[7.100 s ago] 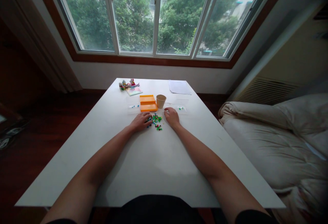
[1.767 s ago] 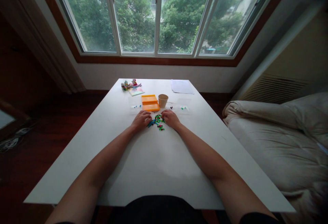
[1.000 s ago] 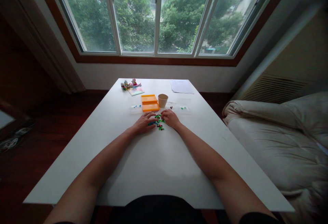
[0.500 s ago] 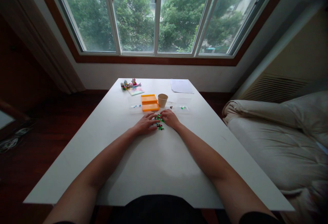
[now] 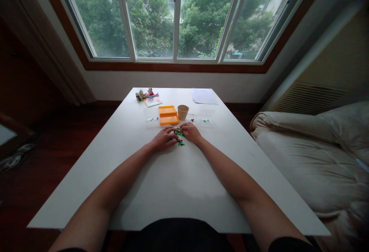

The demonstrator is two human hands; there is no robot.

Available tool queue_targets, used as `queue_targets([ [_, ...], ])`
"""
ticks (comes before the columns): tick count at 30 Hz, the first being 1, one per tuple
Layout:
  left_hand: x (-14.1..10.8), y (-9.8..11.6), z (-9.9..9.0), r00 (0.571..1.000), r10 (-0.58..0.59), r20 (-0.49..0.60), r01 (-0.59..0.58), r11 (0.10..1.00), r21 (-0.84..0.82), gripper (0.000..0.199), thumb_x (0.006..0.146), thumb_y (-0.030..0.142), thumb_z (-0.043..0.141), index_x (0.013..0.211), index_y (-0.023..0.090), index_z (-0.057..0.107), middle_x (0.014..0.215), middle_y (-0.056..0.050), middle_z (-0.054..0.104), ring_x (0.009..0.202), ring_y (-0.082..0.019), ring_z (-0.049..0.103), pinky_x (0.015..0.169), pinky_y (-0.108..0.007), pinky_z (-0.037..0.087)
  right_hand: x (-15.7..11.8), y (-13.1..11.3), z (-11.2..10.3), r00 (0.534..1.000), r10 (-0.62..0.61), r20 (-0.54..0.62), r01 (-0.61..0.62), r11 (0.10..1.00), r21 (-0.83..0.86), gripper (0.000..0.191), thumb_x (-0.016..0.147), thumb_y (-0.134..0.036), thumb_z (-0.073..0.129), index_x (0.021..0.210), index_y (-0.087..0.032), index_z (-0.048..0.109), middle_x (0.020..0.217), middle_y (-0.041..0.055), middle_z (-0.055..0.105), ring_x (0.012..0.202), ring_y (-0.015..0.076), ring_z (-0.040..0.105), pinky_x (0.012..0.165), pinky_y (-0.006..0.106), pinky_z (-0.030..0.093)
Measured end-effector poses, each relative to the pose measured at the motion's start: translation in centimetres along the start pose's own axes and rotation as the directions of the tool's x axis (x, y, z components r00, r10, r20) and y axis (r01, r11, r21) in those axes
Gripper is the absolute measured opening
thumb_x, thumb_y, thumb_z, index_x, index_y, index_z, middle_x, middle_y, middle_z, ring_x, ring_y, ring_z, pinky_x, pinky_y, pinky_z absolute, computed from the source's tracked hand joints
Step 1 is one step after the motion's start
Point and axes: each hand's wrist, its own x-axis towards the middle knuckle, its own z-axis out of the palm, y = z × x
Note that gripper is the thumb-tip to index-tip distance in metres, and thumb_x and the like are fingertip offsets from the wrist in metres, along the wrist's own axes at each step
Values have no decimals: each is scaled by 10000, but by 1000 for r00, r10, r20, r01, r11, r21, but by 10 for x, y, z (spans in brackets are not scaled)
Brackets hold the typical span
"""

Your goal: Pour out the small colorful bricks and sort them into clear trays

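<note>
Small green, red and dark pieces (image 5: 180, 143) lie in a loose pile on the white table (image 5: 178, 183). At the pile's left edge is my left hand (image 5: 165, 138), its fingers apart and nothing visible held in it. My right hand (image 5: 190, 132) rests at the pile's upper right with fingers bent down; whatever is under its fingertips is too small to make out. Just beyond the hands lies an orange open case (image 5: 168, 119), with a brown paper cup (image 5: 183, 112) beside it.
Clear trays with a few small pieces flank the case: blue ones (image 5: 153, 119) left, brown (image 5: 192, 120) and green ones (image 5: 205, 120) right. Farther back are small figurines (image 5: 140, 96), a colourful card (image 5: 152, 101) and white paper sheets (image 5: 204, 96). A pale sofa (image 5: 308, 156) stands right.
The fingers of my left hand have shifted slightly at the pile's edge. My right hand stays in nearly the same place.
</note>
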Motion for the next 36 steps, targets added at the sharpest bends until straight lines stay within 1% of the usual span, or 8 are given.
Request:
queue_targets([
  [4,1,-1,-2,1000,-2,-28,1,1000,-29,190,937,381,608,992,270,753,1397,-57,578,1360,-275,438,1165,-476,379,0,-2,-2,1000,0,1,0,1000,15,268,788,-43,598,693,-240,752,982,27,722,990,207,615,958,368,475],
  [8,2,-3,-3,999,-26,-39,24,999,-28,182,937,362,602,933,250,746,1353,-62,611,1333,-266,469,1151,-470,396,0,-6,-3,998,-59,30,57,997,58,268,778,-44,598,680,-243,747,1006,23,725,1008,210,617,980,379,467],
  [13,1,-7,-3,993,-91,-71,90,996,-13,184,940,326,580,912,245,743,1304,-62,641,1295,-252,513,1131,-456,420,2,-10,-3,987,-144,73,135,985,107,283,737,-33,594,712,-256,766,1069,21,720,1050,212,622,1042,401,444],
  [22,2,-5,-5,984,-144,-107,147,989,12,195,937,306,562,902,242,743,1252,-71,664,1240,-247,551,1098,-452,454,2,-13,-5,986,-127,106,117,988,97,343,721,-9,567,760,-270,786,1148,22,701,1119,220,614,1081,429,432],
  [25,1,-6,-4,980,-157,-120,161,987,22,200,937,302,559,890,240,742,1241,-67,668,1230,-246,553,1094,-456,457,3,-14,-4,978,-155,143,139,983,118,334,719,-19,583,762,-275,793,1197,19,692,1166,231,602,1098,434,423],
  [30,1,-10,-2,971,-187,-146,194,980,34,178,930,295,575,895,242,741,1221,-58,673,1219,-241,550,1081,-455,465,5,-16,1,960,-217,177,192,970,148,367,751,-37,604,867,-317,811,1315,3,646,1282,247,547,1139,458,385],
  [33,1,-12,0,966,-196,-170,204,978,30,186,939,272,560,904,239,740,1212,-58,676,1210,-237,550,1083,-455,462,5,-16,2,960,-230,162,203,965,167,379,788,-43,579,898,-323,811,1335,3,637,1304,239,532,1147,451,375],
  [36,0,-12,0,965,-193,-176,201,979,30,190,942,272,558,910,237,742,1217,-59,674,1208,-241,549,1079,-459,463,4,-15,2,988,-132,74,122,984,133,372,825,-56,534,899,-294,810,1271,20,671,1230,230,578,1122,439,402],
])
